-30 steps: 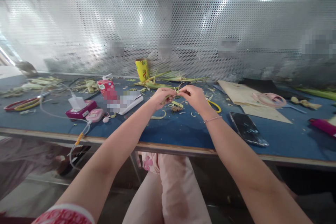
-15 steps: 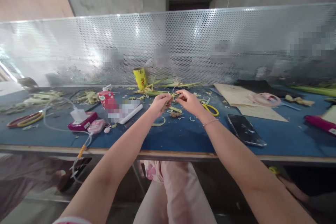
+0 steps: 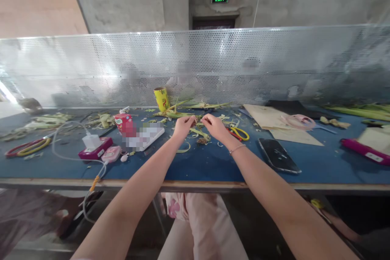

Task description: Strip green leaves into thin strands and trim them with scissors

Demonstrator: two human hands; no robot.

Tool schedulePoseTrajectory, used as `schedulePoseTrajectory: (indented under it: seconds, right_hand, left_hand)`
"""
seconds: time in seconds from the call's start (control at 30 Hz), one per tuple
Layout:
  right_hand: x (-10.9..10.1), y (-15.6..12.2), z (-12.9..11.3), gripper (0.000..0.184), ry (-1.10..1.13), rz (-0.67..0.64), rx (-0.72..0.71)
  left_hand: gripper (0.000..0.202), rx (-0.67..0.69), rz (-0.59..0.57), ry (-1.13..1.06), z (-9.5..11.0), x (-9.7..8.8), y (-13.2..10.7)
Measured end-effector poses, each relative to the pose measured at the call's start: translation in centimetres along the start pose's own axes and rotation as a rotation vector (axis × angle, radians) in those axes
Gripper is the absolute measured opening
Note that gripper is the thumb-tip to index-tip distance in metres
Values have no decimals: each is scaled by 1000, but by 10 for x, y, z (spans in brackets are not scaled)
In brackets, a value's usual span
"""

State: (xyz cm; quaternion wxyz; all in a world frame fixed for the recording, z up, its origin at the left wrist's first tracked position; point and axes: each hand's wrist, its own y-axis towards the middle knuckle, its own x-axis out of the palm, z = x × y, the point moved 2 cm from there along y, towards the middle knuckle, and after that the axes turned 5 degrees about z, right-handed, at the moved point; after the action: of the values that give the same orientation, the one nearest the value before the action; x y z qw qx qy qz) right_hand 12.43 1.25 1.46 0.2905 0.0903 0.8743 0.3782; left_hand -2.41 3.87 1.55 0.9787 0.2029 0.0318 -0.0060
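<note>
My left hand (image 3: 184, 125) and my right hand (image 3: 213, 125) are held close together above the blue table (image 3: 198, 162), both with fingers pinched. Between them runs a thin green-yellow leaf strip (image 3: 198, 121), which each hand grips at one end. Below the hands lie cut leaf strips (image 3: 197, 133) and a small brown scrap (image 3: 201, 141). Yellow-handled scissors (image 3: 239, 133) rest just right of my right hand. A bracelet shows on my right wrist.
A black phone (image 3: 278, 155) lies at the right, with a brown board (image 3: 283, 124) and pink ring (image 3: 297, 121) behind it. A yellow roll (image 3: 161, 98), red carton (image 3: 124, 123), white charger (image 3: 90, 142) and pink devices stand left. A perforated metal screen (image 3: 195, 65) backs the table.
My hands have drawn slightly apart and sit a little lower on the table view; the camera has tilted upward, showing more wall and an exit sign.
</note>
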Motion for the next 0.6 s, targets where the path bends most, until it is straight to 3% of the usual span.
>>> schedulePoseTrajectory:
  seconds: [0.17, 0.33, 0.47, 0.6]
  right_hand:
    - [1, 0, 4, 19, -10, 22, 28]
    - [-1, 0, 7, 22, -25, 9, 60]
    - [2, 0, 6, 21, -69, -78, 37]
    - [6, -1, 0, 21, -52, -85, 32]
  left_hand:
    - [34, 228, 31, 459, 7, -11, 2]
    - [36, 298, 2, 574, 9, -12, 2]
    - [34, 230, 32, 568, 5, -13, 6]
    - [40, 132, 61, 598, 2, -14, 9]
